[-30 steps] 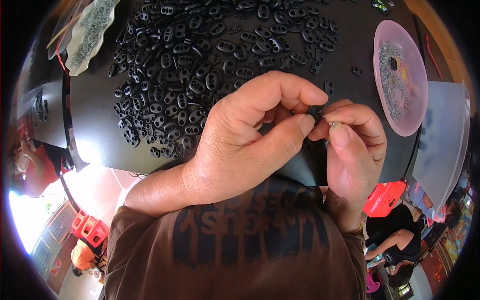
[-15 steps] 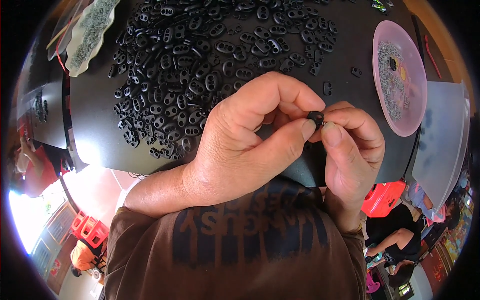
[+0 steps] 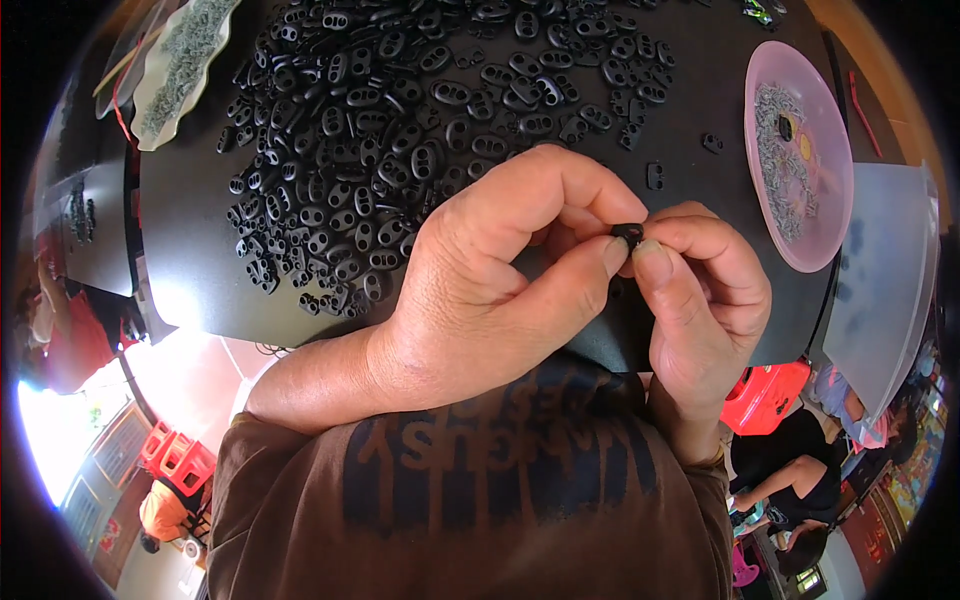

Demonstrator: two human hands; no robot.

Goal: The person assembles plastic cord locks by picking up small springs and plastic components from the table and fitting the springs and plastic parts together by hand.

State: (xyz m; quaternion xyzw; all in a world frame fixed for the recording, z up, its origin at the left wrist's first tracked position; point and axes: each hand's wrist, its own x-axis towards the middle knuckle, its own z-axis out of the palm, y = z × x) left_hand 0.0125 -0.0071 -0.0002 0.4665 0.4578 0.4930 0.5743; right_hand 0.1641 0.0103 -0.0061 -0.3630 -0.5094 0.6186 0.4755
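Near the middle of the frame, the left hand [image 3: 480, 300] and right hand [image 3: 700, 300] are meeting, fingertips closing together on one small black piece [image 3: 628, 234] pinched between them. This looks like a fitting step; the next move seems to call for steady, aligned pressure. More two-holed black pieces [image 3: 400, 130] are lying heaped on the dark surface [image 3: 200, 290] at upper left, a pink plate [image 3: 830, 220] at upper right.

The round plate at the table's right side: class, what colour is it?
The plate is translucent pink, holding small grey pieces; the head view shows it best.
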